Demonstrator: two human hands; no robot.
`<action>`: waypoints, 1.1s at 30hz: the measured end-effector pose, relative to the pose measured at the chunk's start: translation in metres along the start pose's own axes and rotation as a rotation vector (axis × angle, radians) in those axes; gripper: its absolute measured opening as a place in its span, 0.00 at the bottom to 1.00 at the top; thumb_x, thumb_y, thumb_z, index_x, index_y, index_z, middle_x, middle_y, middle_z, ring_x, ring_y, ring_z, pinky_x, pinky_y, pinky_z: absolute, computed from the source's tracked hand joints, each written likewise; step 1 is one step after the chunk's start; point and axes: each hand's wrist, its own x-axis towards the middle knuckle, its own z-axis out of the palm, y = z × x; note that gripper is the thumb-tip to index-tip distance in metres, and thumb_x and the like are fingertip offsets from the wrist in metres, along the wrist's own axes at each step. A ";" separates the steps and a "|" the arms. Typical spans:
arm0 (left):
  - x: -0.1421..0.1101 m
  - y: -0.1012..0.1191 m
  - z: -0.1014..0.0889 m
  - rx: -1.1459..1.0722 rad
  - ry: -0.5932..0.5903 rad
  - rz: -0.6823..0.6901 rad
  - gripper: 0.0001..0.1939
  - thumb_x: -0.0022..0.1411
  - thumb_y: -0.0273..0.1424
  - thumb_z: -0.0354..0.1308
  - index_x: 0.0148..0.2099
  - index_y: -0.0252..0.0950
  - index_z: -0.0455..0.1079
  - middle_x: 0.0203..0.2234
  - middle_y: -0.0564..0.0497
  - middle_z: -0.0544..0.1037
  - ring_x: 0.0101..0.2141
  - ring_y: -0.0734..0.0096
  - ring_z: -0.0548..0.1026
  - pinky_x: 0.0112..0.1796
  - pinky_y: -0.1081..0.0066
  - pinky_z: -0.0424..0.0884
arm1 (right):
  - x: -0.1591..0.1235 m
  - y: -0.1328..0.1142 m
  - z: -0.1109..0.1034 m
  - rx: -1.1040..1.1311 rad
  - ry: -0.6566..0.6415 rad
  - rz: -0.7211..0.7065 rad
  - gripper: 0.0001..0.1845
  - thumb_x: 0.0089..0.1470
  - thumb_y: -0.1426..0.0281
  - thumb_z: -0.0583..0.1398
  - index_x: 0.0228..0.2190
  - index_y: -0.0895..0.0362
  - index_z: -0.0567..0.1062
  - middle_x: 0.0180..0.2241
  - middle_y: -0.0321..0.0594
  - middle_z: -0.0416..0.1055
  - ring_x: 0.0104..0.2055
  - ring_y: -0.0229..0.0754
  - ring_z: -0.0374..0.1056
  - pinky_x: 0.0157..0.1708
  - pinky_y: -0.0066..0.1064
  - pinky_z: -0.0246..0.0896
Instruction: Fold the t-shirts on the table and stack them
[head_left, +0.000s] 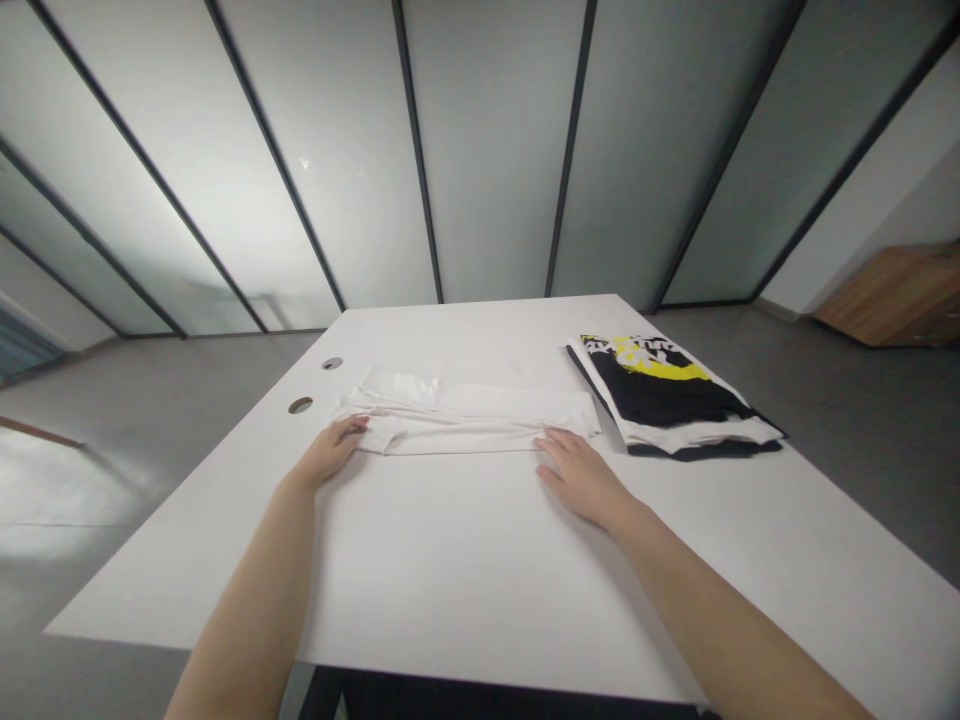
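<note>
A white garment (pixel 465 415), folded into a long narrow strip, lies across the middle of the white table (pixel 450 560). My left hand (pixel 334 448) rests at the strip's left end, fingers curled onto the cloth's near edge. My right hand (pixel 577 472) lies flat with fingers stretched out, its fingertips touching the strip's near edge toward the right end.
A stack of folded clothes (pixel 667 395), the top one black and white with a yellow print, sits at the table's right side. Two round cable holes (pixel 301 405) are near the left edge. Frosted glass panels stand behind the table, and a wooden cabinet (pixel 892 295) stands far right.
</note>
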 end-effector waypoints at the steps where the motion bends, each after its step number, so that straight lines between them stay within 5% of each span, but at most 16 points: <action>1: 0.000 -0.001 0.000 0.007 -0.014 0.011 0.22 0.56 0.36 0.52 0.50 0.39 0.78 0.60 0.45 0.80 0.61 0.53 0.76 0.65 0.54 0.67 | 0.002 0.004 0.004 -0.015 0.013 0.012 0.29 0.68 0.66 0.54 0.67 0.60 0.71 0.72 0.54 0.61 0.75 0.56 0.54 0.73 0.51 0.48; 5: -0.001 -0.007 -0.001 0.077 -0.047 0.038 0.20 0.50 0.32 0.52 0.44 0.41 0.77 0.62 0.46 0.79 0.65 0.54 0.72 0.66 0.56 0.66 | 0.008 0.015 0.008 -0.031 0.066 0.072 0.28 0.68 0.71 0.50 0.65 0.64 0.72 0.70 0.54 0.66 0.72 0.54 0.60 0.73 0.46 0.50; 10: 0.002 -0.015 0.002 0.129 -0.028 0.000 0.18 0.59 0.39 0.53 0.48 0.42 0.78 0.60 0.45 0.80 0.69 0.52 0.67 0.67 0.55 0.64 | 0.012 0.021 0.002 -0.022 0.103 0.156 0.24 0.66 0.76 0.51 0.56 0.63 0.79 0.61 0.54 0.75 0.64 0.54 0.68 0.69 0.43 0.55; 17: 0.014 -0.012 0.010 0.200 0.093 0.097 0.15 0.65 0.39 0.51 0.43 0.40 0.77 0.46 0.40 0.82 0.52 0.50 0.78 0.58 0.55 0.72 | 0.010 0.021 -0.006 -0.006 0.140 0.237 0.17 0.66 0.71 0.54 0.45 0.58 0.83 0.50 0.54 0.76 0.54 0.56 0.70 0.60 0.44 0.60; 24: 0.012 -0.007 0.005 0.123 0.234 0.031 0.20 0.73 0.44 0.43 0.49 0.39 0.71 0.41 0.42 0.82 0.44 0.54 0.79 0.48 0.59 0.74 | 0.012 0.030 -0.023 0.156 0.446 0.147 0.21 0.70 0.61 0.51 0.42 0.56 0.81 0.42 0.52 0.80 0.47 0.56 0.74 0.50 0.43 0.65; 28: 0.008 -0.008 -0.006 0.057 0.172 -0.027 0.22 0.65 0.53 0.56 0.46 0.40 0.73 0.34 0.49 0.81 0.35 0.60 0.77 0.39 0.66 0.71 | 0.007 0.038 -0.035 0.267 0.474 0.175 0.22 0.67 0.53 0.54 0.40 0.55 0.81 0.35 0.47 0.82 0.37 0.53 0.76 0.38 0.37 0.64; 33: 0.002 -0.007 -0.016 0.009 0.026 -0.006 0.22 0.55 0.53 0.66 0.37 0.40 0.77 0.31 0.50 0.82 0.35 0.61 0.77 0.39 0.67 0.71 | 0.002 0.052 -0.053 0.450 0.310 0.150 0.24 0.59 0.47 0.61 0.33 0.54 0.83 0.26 0.40 0.78 0.26 0.45 0.68 0.28 0.33 0.59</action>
